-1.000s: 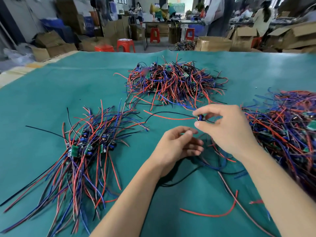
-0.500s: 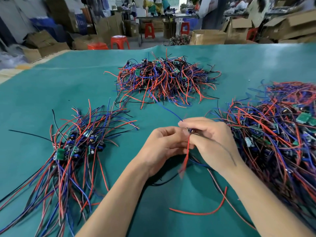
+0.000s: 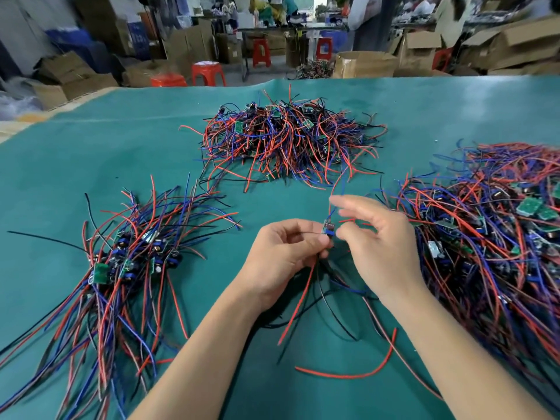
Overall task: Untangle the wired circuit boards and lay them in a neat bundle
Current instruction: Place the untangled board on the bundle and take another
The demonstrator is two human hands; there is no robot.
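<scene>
- Small board (image 3: 328,229) with blue parts at its near end, held upright above the green mat (image 3: 121,153), between the two hands.
- Red, black and blue wires (image 3: 298,304) hanging from it below the left hand, trailing onto the mat; thin blue and red leads rising from its top past the right fingers.
- Left hand (image 3: 283,256) curled, thumb and forefinger pinched on the board's lower end.
- Right hand (image 3: 381,247) just right of the board, fingers (image 3: 339,203) loosely spread and blurred; whether touching the upper leads, cannot tell.
- Sorted bundle (image 3: 121,268) to the left on the mat: boards gathered in the middle, wires fanned toward near and far ends.
- Tangled pile (image 3: 288,140) at the far centre, red, blue and black wires crossing over green boards.
- Bigger tangled heap (image 3: 491,225) to the right, just beside the right hand.
- Loose red wire (image 3: 357,371) curved on the mat between the forearms.
</scene>
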